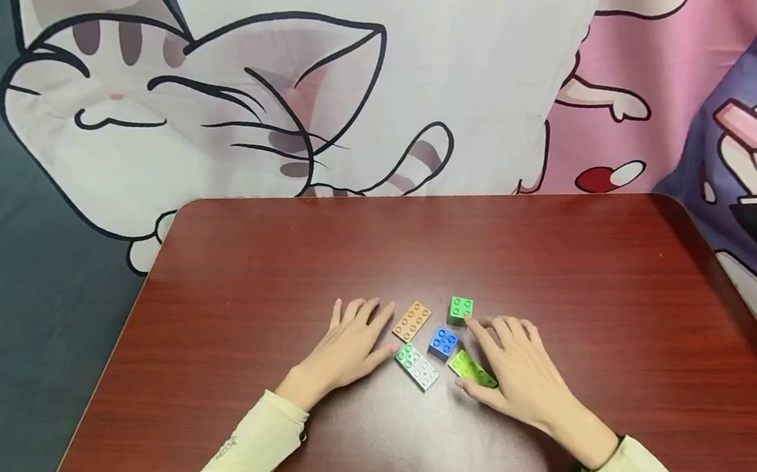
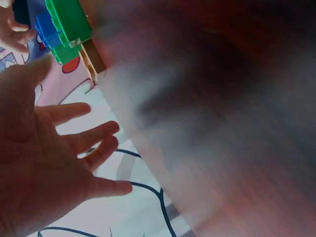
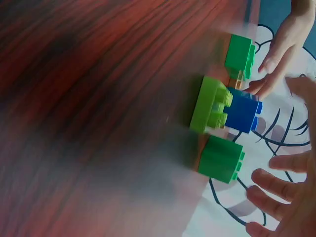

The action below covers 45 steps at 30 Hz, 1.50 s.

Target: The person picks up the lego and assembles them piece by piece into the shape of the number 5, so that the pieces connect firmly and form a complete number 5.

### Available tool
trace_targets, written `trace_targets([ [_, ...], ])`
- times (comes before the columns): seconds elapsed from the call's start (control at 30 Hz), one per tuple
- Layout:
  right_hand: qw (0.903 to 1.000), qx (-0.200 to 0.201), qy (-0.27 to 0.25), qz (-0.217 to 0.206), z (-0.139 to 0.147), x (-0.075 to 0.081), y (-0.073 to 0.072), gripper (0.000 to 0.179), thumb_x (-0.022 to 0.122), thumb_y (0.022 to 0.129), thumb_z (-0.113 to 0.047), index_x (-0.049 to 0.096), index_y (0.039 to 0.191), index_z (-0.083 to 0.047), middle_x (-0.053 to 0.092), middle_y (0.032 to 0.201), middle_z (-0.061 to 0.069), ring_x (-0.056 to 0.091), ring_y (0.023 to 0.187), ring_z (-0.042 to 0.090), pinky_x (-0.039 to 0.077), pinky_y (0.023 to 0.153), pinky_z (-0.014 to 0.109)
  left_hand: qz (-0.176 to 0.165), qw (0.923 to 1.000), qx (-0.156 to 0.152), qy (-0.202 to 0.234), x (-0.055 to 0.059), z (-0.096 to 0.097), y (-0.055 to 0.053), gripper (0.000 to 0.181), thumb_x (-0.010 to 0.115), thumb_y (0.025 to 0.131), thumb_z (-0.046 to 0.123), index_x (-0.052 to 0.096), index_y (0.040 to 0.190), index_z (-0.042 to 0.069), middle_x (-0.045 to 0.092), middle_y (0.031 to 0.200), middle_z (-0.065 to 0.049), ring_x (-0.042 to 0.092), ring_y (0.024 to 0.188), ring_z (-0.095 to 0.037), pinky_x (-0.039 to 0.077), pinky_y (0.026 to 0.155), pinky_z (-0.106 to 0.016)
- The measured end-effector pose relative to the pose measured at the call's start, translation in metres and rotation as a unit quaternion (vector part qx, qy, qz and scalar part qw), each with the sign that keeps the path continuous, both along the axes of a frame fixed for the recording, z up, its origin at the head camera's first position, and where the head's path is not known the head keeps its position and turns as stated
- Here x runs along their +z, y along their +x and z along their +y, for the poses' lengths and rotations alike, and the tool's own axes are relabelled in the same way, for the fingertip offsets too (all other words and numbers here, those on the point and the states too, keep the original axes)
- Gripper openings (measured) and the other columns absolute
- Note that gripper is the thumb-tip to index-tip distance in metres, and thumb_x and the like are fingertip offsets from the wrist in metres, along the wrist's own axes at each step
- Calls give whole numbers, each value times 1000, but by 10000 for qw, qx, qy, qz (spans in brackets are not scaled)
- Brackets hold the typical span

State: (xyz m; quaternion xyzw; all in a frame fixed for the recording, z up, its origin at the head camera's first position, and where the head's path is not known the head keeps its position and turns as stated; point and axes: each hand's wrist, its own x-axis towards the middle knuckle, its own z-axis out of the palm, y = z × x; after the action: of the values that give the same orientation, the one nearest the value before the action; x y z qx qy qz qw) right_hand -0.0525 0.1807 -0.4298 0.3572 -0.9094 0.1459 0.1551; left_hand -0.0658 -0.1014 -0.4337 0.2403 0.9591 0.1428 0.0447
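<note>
Five toy building bricks lie in a loose cluster on the table. My left hand (image 1: 348, 344) is spread out left of them, its thumb tip close to a long green brick (image 1: 416, 367) whose studs shine pale with glare. Beyond that thumb lies a tan brick (image 1: 412, 321). A blue brick (image 1: 443, 344) sits mid-cluster. On the right, my right hand (image 1: 520, 370) has its fingers extended, the index tip at a square green brick (image 1: 461, 311) and the thumb near a lime brick (image 1: 470, 367), which it partly covers. Both palms look bare in the wrist views.
The dark red wooden table (image 1: 266, 255) has rounded far corners and reflects light in front of the bricks. Behind it hangs a cloth backdrop (image 1: 493, 71) with a cartoon cat and other figures. Pale sleeves (image 1: 252, 446) cover both forearms.
</note>
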Motion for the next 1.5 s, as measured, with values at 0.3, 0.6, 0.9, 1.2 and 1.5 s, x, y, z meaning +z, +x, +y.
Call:
trace_targets([
  [0.3,9988,-167,-190,-416,-17,-3,-6,56,68,76,-40,60,117,-3,59,101,7,51,80,19,41,62,34,137,9995,-108,274,-1,11,-17,42,57,90,37,58,123,11,55,110,-4,49,101,-20,41,85,-41],
  [0.6,9973,-384,-112,-624,-27,-9,-6,48,73,75,-35,64,109,-2,64,92,7,52,74,19,46,59,36,-208,9997,-84,-48,-3,23,-28,47,65,83,39,59,121,12,51,102,-2,49,90,-17,45,76,-38],
  [0.9,9920,-589,-717,-857,-29,-14,-4,41,73,75,-27,63,107,-2,67,92,6,51,78,16,48,59,33,-387,9987,-291,171,1,21,-29,39,65,82,18,60,120,10,52,101,-2,51,92,-19,45,83,-38],
  [1.2,9838,-690,-1301,-1026,-35,-9,-9,44,76,74,-22,62,110,-2,66,94,9,62,77,21,51,64,39,-776,9931,-142,863,3,17,-28,37,67,75,6,64,111,10,54,93,0,48,78,-11,44,74,-32],
  [1.5,9706,-367,-2000,-1288,-52,-9,-27,41,75,76,-12,58,112,0,59,72,-2,40,51,-1,37,46,20,-1066,9910,104,804,1,17,-28,43,71,73,12,61,115,16,54,99,3,51,85,-12,39,89,-49],
])
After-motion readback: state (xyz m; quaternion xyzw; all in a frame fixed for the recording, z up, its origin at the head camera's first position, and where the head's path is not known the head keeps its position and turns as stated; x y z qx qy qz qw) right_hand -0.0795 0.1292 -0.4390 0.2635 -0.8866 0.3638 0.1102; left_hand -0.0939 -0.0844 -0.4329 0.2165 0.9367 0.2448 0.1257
